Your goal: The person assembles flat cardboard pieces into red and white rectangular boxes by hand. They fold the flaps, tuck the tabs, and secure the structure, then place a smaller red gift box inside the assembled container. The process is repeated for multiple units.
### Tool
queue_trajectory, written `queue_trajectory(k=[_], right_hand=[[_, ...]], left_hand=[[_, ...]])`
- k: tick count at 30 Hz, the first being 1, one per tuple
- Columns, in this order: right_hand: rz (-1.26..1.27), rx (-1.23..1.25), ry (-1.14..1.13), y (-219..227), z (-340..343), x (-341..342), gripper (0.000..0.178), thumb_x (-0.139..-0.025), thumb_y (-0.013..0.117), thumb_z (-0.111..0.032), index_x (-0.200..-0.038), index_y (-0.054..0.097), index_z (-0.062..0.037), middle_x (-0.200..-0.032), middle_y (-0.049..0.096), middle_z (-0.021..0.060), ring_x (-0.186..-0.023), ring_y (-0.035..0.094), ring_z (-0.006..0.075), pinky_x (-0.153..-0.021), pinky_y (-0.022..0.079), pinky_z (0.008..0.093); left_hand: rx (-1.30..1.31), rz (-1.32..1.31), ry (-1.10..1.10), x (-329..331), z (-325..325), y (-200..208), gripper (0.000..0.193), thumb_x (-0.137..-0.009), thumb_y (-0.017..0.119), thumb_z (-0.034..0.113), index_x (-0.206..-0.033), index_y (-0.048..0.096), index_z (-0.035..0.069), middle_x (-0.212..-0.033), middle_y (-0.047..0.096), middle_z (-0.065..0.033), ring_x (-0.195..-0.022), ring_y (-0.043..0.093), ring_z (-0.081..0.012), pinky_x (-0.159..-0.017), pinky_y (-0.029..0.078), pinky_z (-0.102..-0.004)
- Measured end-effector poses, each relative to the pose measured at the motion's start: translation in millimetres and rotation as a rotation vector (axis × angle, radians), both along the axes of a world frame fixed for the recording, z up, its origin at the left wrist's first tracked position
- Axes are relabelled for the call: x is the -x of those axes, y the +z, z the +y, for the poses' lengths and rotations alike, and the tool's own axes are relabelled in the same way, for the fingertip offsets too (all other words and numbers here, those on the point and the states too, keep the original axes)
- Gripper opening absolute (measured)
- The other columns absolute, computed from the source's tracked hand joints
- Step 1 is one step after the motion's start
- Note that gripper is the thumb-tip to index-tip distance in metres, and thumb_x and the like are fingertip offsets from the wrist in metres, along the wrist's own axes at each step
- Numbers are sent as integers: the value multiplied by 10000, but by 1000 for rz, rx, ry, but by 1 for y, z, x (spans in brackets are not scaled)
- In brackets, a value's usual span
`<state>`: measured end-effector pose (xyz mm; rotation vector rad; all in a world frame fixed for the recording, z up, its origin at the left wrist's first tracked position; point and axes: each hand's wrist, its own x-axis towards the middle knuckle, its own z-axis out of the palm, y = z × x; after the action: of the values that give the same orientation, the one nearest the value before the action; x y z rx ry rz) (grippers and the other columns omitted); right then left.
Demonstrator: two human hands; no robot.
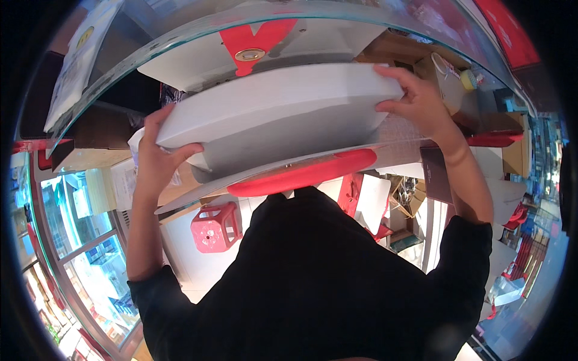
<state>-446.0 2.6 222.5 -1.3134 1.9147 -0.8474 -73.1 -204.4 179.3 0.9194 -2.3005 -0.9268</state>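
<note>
Between my hands is a wide white box-like piece (pixel 283 90) with a thick, straight-sided edge and a shaded grey face towards me. My left hand (pixel 161 147) grips its left end, thumb on the near side and fingers at the back. At the right end, my right hand (pixel 421 99) pinches the edge between thumb and forefinger. Just behind it lies a white panel (pixel 337 39) with a red pointed band and a gold-rimmed round fitting (pixel 249 55). Nearer to my body, a thin white panel bears a long red rounded shape (pixel 304 172). The inside of the held piece cannot be seen.
A curved-looking glass edge (pixel 180 41) runs across beyond my hands. Brown boxes stand at left (pixel 90 157) and an open carton (pixel 450 84) at right, beside a yellow tape roll (pixel 468 79). A red plastic stool (pixel 212 231) is on the floor, lower left.
</note>
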Motion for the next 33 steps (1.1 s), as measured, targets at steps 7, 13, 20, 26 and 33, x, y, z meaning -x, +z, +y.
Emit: queue_trajectory(k=[7,13,20,26,33], right_hand=[[434,-202,278,-22,-34,3,472,-737,696,-192,-1163,544,-55,-1050,566,108,-825,563,180,-723,445,307],[1086,-137,646,-52,-47,-3,262,-739,631,-234,-939,646,-65,-876,579,138,-879,529,286,-813,428,359],[1148,-332,684,-86,-84,-42,204,-772,583,-215,-746,652,-24,-805,618,145,-826,571,306,-723,478,386],[970,-274,751,-134,-107,-30,177,-756,581,-157,-744,652,4,-805,639,190,-780,631,323,-718,495,384],[828,-657,866,-140,-110,-75,381,-666,697,-165,-1007,604,-21,-1091,530,256,-1042,518,378,-748,493,492]], left_hand=[[475,-382,-92,11,-3,-11,501,-559,771,289,-984,622,68,-1061,571,-117,-1015,498,-303,-859,377,-396],[643,-681,-317,43,-9,-20,263,-618,717,207,-827,625,77,-843,586,-76,-884,537,-222,-783,393,-352],[724,-945,-360,73,-27,-85,75,-705,580,98,-731,646,74,-743,643,-73,-763,622,-208,-693,482,-318],[837,-949,-482,88,-29,-116,90,-712,582,99,-705,670,86,-793,665,-88,-741,654,-235,-580,525,-336],[372,-1437,-489,116,3,-138,574,-717,667,320,-1160,478,8,-1159,508,-216,-1037,543,-307,-749,498,-427]])
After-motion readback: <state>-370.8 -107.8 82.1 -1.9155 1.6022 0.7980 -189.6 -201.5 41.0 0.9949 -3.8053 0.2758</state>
